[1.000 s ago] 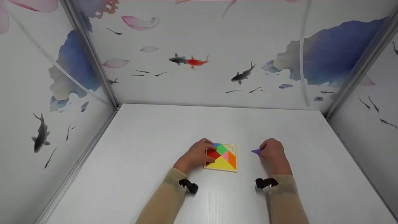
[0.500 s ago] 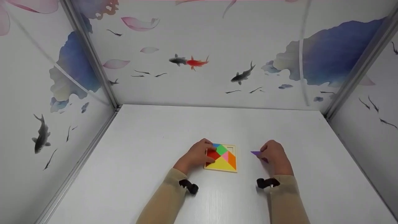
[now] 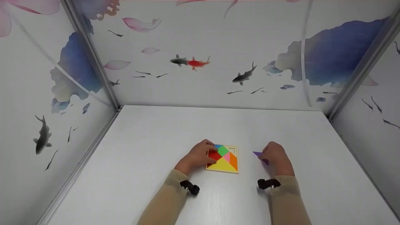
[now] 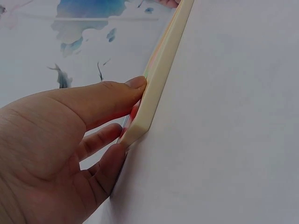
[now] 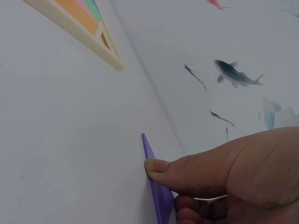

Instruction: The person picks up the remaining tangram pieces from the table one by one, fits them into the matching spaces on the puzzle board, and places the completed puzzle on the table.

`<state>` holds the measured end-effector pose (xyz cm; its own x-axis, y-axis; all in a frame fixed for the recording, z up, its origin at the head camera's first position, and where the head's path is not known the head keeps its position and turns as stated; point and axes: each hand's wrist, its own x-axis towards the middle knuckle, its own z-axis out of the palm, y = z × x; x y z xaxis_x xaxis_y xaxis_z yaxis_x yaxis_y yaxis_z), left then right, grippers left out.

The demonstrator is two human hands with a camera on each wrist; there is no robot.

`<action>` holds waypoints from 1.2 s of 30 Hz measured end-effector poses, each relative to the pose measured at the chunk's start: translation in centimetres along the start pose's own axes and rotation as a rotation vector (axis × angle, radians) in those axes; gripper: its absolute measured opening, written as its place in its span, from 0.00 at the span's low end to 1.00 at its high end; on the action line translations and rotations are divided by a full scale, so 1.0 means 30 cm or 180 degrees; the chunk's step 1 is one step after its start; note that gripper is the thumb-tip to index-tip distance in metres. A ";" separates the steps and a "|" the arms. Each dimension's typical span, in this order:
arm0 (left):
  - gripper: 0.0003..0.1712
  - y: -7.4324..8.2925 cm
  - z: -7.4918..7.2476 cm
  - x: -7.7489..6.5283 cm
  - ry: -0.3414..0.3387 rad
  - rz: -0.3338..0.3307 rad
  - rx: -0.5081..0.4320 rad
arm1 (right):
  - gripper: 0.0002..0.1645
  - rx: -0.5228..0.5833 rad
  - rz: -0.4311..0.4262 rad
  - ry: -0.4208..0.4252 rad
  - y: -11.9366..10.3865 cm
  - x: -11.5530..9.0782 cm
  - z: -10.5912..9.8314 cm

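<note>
A square wooden tangram board [image 3: 223, 167] lies on the white table, filled with red, yellow, green, blue, pink and orange pieces. One triangular recess in its far right corner shows bare wood. My left hand [image 3: 199, 153] grips the board's left side, its thumb on the near part and its fingers across the far part; the left wrist view shows the thumb [image 4: 114, 100] on the top by the pale rim. To the right of the board, my right hand [image 3: 275, 156] pinches a purple triangle tangram piece [image 5: 160, 198] between thumb and fingers, apart from the board.
White walls [image 3: 200, 37] printed with fish, petals and blue leaves enclose the table [image 3: 140, 134] at the back and both sides. Metal posts stand in the back corners. Each wrist carries a small black camera mount [image 3: 189, 187] over a tan sleeve.
The purple triangle has turned in my right hand, so more of it shows below the fingers. That hand has shifted slightly toward me. My left hand and the board keep their place.
</note>
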<state>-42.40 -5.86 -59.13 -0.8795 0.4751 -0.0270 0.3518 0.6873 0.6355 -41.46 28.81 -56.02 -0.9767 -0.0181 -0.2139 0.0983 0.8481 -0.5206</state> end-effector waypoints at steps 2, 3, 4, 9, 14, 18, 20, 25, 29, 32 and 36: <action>0.26 -0.002 0.000 0.000 -0.0001 0.0015 0.0021 | 0.19 -0.0026 -0.0014 0.0036 -0.003 0.001 0.000; 0.26 -0.002 0.000 0.000 0.0001 0.0020 0.0031 | 0.19 -0.0034 -0.0011 0.0047 -0.004 0.001 0.001; 0.26 -0.002 0.000 -0.001 0.0003 0.0024 0.0038 | 0.19 -0.0044 -0.0008 0.0055 -0.005 0.002 0.002; 0.25 0.000 -0.001 -0.003 0.0003 0.0010 0.0012 | 0.17 0.0002 0.0069 0.0027 -0.004 0.005 0.004; 0.26 0.003 -0.003 -0.004 -0.0006 -0.0030 -0.0011 | 0.18 0.0044 0.0017 0.0052 -0.001 0.005 0.002; 0.26 0.003 -0.004 -0.004 -0.0010 -0.0050 -0.0037 | 0.20 0.0032 -0.0045 0.0101 0.001 0.006 -0.002; 0.26 0.002 -0.004 -0.003 -0.0010 -0.0039 -0.0026 | 0.19 -0.0007 -0.0056 0.0113 0.003 0.007 -0.003; 0.26 -0.001 -0.002 0.001 -0.0001 -0.0021 -0.0010 | 0.17 -0.0066 -0.0074 0.0184 0.003 0.008 -0.005; 0.26 -0.001 -0.002 0.003 -0.0004 -0.0022 0.0014 | 0.15 0.0046 0.0037 0.0187 0.000 0.004 -0.003; 0.26 -0.003 -0.001 0.004 -0.0012 -0.0023 0.0024 | 0.14 0.0097 0.0093 0.0178 -0.001 0.001 0.000; 0.26 -0.006 0.001 0.008 -0.0007 -0.0014 0.0018 | 0.15 0.0127 0.0107 0.0155 -0.001 -0.002 0.001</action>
<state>-42.66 -5.86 -59.29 -0.8804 0.4733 -0.0314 0.3498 0.6926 0.6309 -41.41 28.76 -56.03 -0.9808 0.0366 -0.1918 0.1377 0.8259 -0.5467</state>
